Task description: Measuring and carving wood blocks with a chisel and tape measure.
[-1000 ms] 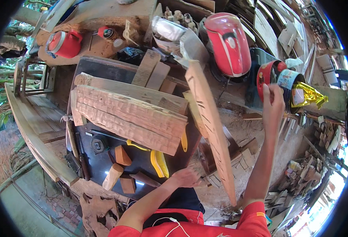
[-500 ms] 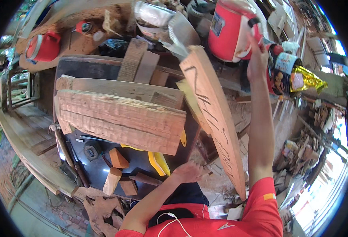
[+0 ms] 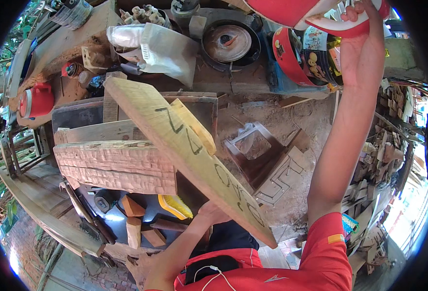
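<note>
My right arm is stretched up to the top right. My right hand [image 3: 364, 56] is closed round the handle of a large red and white jug [image 3: 277, 10], lifted and cut off by the upper edge. My left hand [image 3: 213, 212] is low in the middle, beside a long wooden plank [image 3: 189, 145] with dark hand-drawn marks. The plank hides its fingers. This plank slants across the view, over a dark worktable [image 3: 114, 228]. A thick, rough-hewn board [image 3: 119, 167] lies to its left. Close to my left hand is a yellow-handled brush-like thing [image 3: 176, 206].
Small wood blocks [image 3: 134, 206], a tape measure [image 3: 106, 200] and a hammer [image 3: 73, 196] lie on the worktable. Behind are a white bag [image 3: 167, 53] and a round dark pan [image 3: 228, 46]. A brown plastic stool [image 3: 252, 150] is on the floor; scrap wood [image 3: 386, 150] is heaped at right.
The jug has risen off its place in my right hand, uncovering the round pan. The view has swung right. My left hand has slipped partly behind the marked plank.
</note>
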Demonstrator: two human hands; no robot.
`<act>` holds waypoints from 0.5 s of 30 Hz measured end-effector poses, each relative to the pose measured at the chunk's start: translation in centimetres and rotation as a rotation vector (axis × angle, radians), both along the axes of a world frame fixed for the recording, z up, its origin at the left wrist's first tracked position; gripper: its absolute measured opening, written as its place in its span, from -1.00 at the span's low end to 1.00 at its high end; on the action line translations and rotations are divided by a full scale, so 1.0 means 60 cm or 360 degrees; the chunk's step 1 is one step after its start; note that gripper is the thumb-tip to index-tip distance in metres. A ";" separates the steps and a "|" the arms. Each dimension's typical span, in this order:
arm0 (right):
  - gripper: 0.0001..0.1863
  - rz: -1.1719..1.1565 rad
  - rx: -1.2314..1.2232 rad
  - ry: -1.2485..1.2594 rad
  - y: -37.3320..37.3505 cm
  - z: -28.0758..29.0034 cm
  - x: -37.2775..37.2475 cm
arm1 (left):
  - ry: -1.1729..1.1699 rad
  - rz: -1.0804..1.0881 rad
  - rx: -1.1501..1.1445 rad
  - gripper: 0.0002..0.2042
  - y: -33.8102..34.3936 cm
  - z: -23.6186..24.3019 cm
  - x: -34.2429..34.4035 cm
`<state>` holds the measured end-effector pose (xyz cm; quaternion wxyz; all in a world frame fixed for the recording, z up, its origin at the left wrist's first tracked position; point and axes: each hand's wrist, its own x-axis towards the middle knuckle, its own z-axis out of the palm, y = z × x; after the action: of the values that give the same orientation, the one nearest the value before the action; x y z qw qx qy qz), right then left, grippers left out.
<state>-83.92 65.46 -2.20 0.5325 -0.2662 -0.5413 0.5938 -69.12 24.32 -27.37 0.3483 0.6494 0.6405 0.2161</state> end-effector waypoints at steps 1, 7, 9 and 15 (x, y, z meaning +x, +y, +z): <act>-0.81 0.0000 0.0007 0.0011 -0.002 0.005 0.004 | 0.0146 -0.0129 0.0194 -0.59 0.000 -0.010 0.007; -0.75 0.0153 -0.0008 -0.0094 0.070 -0.096 0.055 | -0.0188 -0.0126 -0.0141 -0.59 0.008 -0.011 0.020; -0.74 0.0116 -0.0127 -0.0328 0.030 -0.129 0.040 | -0.0150 -0.0210 -0.0244 -0.58 0.020 0.001 0.013; -0.62 0.0203 0.0007 -0.0374 -0.025 -0.239 -0.025 | -0.0211 -0.0161 -0.0251 -0.54 -0.006 -0.027 0.028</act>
<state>-85.43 63.94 -16.51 0.4272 -0.2978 -0.6171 0.5899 -67.46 23.93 -29.00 0.4505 0.6357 0.5975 0.1896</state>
